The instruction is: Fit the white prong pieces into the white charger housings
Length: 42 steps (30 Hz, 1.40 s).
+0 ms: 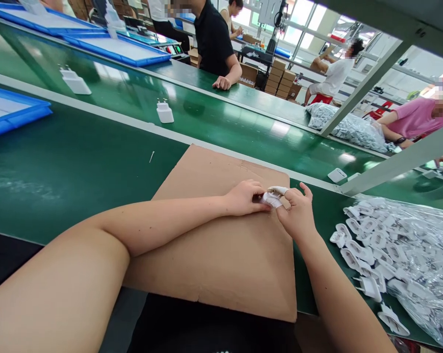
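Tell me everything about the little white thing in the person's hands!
The small white plug part looks like smooth plastic, matching the pieces in the pile at the right. Both hands pinch it: the left hand from the left, the right hand from the right, one finger wrapped in white. It is held just above the brown cardboard sheet. The fingers hide most of it, so finer details cannot be told.

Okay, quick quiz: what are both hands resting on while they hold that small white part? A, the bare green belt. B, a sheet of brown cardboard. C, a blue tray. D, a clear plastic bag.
B: the left hand and the right hand meet on a small white part above the brown cardboard sheet, which lies on the green belt.
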{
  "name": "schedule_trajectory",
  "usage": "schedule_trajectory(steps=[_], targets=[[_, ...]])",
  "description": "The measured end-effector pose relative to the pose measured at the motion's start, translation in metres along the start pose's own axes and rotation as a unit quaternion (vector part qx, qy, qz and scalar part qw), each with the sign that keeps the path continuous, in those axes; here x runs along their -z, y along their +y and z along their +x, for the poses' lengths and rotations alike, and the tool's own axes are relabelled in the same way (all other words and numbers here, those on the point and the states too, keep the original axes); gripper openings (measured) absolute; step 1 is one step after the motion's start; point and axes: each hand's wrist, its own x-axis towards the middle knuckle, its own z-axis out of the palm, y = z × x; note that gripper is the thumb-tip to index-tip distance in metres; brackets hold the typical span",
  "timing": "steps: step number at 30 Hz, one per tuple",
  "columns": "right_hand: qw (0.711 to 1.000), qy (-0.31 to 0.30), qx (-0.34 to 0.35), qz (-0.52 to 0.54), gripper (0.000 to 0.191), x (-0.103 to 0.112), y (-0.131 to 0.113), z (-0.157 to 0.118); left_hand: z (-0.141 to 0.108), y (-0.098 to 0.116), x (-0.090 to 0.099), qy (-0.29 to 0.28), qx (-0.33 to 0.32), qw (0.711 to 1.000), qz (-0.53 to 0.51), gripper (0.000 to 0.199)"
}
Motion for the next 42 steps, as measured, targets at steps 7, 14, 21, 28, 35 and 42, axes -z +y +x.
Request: schedule_trajectory(steps=[7, 14, 21, 28, 35, 42], targets=[[0.997, -0.009, -0.059, 0.041, 0.02, -0.003, 0.001, 0.001, -0.001, 0.001, 0.0, 0.004, 0.01, 1.0, -0.025, 0.031], [0.993, 0.023, -0.077, 0.082, 0.027, -0.013, 0.001, -0.004, -0.001, 0.003, -0.002, 0.012, 0.026, 0.999, -0.035, 0.03], [0.963, 0.066, -0.126, 0.228, 0.053, -0.026, 0.003, -0.009, -0.002, 0.004, -0.004, -0.009, 0.052, 0.996, -0.078, 0.037], [0.927, 0.175, -0.206, 0.261, 0.057, -0.029, 0.041, -0.006, 0.069, -0.023, 0.037, 0.163, 0.242, 0.956, 0.009, 0.033], [0.934, 0.149, -0.208, 0.25, 0.061, -0.035, 0.058, -0.003, 0.08, -0.028, 0.066, 0.223, 0.294, 0.918, 0.143, 0.041], [0.94, 0.154, -0.227, 0.204, 0.06, -0.029, 0.048, 0.002, 0.092, -0.043, 0.053, 0.28, 0.265, 0.86, 0.333, 0.081]])
